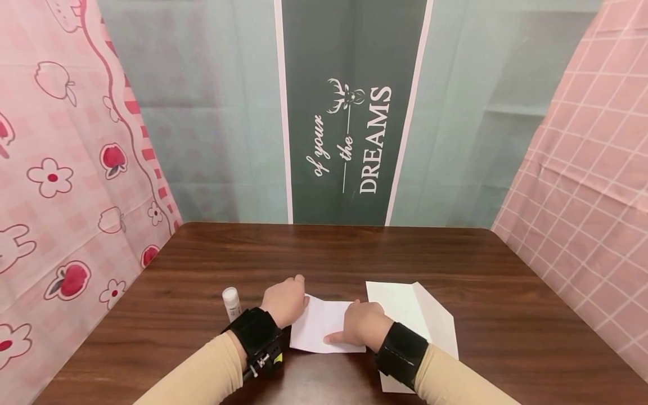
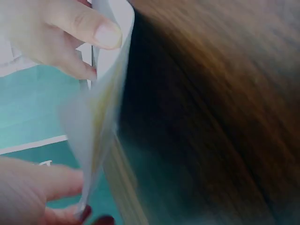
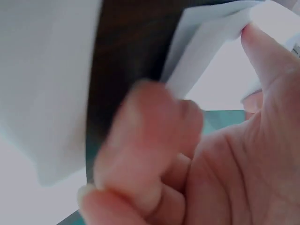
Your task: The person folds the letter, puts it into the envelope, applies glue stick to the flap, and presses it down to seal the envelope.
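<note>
A folded piece of white paper (image 1: 320,323) lies between the hands, close over the table. My left hand (image 1: 285,301) pinches its left edge between thumb and fingers, as the left wrist view shows at the paper's lower end (image 2: 86,183). With my right hand (image 1: 365,326) I hold the right part, thumb stretched across the front. In the right wrist view, the right thumb (image 3: 262,51) presses on the paper while other fingers curl below. Seen edge-on from the left wrist, the paper bows apart, with a yellowish streak along it.
Left of the hands a white glue stick (image 1: 231,301) stands, partly behind the left wrist strap. A larger creased white sheet (image 1: 400,304) lies to the right, partly under the right forearm. Curtains surround the brown wooden table (image 1: 334,253).
</note>
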Demonstrator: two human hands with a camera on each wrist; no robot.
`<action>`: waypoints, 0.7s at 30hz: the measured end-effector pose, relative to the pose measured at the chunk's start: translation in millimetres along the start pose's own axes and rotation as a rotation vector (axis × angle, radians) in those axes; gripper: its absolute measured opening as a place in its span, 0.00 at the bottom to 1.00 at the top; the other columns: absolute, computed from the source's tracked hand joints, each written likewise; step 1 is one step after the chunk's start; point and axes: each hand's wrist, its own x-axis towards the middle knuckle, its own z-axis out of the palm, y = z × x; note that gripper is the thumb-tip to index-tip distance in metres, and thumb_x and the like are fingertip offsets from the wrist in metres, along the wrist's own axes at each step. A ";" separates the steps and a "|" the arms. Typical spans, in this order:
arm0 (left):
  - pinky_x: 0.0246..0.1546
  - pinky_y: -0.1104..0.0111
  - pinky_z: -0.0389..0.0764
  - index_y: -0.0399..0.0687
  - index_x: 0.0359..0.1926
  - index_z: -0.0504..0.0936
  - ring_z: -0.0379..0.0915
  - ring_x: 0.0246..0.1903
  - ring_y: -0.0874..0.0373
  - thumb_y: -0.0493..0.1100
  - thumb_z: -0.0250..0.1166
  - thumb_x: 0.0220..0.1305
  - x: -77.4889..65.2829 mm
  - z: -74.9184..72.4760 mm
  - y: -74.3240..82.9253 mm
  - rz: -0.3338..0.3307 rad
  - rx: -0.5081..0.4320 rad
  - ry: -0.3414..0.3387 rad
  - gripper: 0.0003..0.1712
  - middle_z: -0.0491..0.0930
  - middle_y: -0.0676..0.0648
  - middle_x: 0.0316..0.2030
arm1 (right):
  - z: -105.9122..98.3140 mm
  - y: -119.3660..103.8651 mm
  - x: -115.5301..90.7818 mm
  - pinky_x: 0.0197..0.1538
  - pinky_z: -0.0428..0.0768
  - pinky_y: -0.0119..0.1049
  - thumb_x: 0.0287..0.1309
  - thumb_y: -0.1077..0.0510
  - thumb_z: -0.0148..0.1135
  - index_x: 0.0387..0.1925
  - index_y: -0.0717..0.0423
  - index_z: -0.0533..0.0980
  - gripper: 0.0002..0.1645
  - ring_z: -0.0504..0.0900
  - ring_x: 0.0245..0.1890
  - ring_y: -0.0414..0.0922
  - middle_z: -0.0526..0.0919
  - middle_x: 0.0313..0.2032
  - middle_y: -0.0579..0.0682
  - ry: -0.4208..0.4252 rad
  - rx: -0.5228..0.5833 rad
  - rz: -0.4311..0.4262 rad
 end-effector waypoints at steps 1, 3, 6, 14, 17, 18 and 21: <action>0.21 0.58 0.75 0.37 0.36 0.74 0.76 0.24 0.50 0.42 0.63 0.58 -1.1 -0.9 -0.4 0.022 -0.029 0.004 0.12 0.78 0.42 0.25 | 0.6 1.8 0.3 0.37 0.75 0.43 0.36 0.17 0.54 0.48 0.68 0.76 0.59 0.80 0.35 0.46 0.81 0.45 0.58 0.006 0.014 -0.009; 0.19 0.62 0.73 0.40 0.34 0.73 0.74 0.20 0.55 0.39 0.62 0.59 -4.0 -3.2 -1.1 0.066 -0.089 0.012 0.07 0.77 0.45 0.23 | 1.6 6.8 1.1 0.36 0.75 0.44 0.33 0.18 0.56 0.50 0.68 0.74 0.61 0.80 0.35 0.46 0.81 0.44 0.57 0.016 0.041 -0.035; 0.18 0.67 0.70 0.43 0.31 0.72 0.69 0.17 0.60 0.39 0.61 0.61 -9.6 -6.7 -2.2 0.106 -0.167 0.025 0.06 0.74 0.50 0.19 | 2.3 15.9 4.2 0.36 0.76 0.46 0.32 0.19 0.59 0.53 0.65 0.73 0.60 0.80 0.39 0.47 0.81 0.43 0.57 0.045 0.071 -0.080; 0.18 0.73 0.68 0.47 0.35 0.70 0.64 0.17 0.63 0.41 0.60 0.64 -17.8 -9.1 -10.1 0.074 -0.315 0.093 0.06 0.69 0.54 0.18 | -6.3 29.8 9.9 0.42 0.77 0.48 0.46 0.40 0.69 0.64 0.65 0.62 0.51 0.78 0.47 0.53 0.77 0.51 0.62 0.165 0.339 -0.173; 0.18 0.74 0.69 0.47 0.37 0.71 0.64 0.16 0.64 0.40 0.59 0.64 -19.6 -8.9 -12.4 0.087 -0.367 0.095 0.05 0.69 0.55 0.18 | -7.7 29.6 10.3 0.41 0.77 0.44 0.50 0.54 0.69 0.65 0.67 0.59 0.45 0.79 0.44 0.51 0.78 0.49 0.62 0.231 0.438 -0.218; 0.18 0.74 0.69 0.47 0.38 0.72 0.64 0.16 0.64 0.40 0.59 0.64 -20.1 -9.0 -12.9 0.101 -0.382 0.098 0.04 0.69 0.55 0.18 | -7.8 29.3 10.5 0.41 0.77 0.43 0.51 0.57 0.68 0.65 0.68 0.59 0.43 0.79 0.42 0.51 0.79 0.48 0.63 0.251 0.471 -0.229; 0.19 0.73 0.70 0.48 0.38 0.74 0.65 0.17 0.65 0.41 0.58 0.65 -21.3 -9.7 -13.9 0.152 -0.448 0.101 0.03 0.70 0.56 0.19 | -7.5 28.3 11.7 0.44 0.77 0.44 0.54 0.61 0.65 0.65 0.67 0.57 0.41 0.80 0.45 0.53 0.78 0.49 0.65 0.306 0.537 -0.249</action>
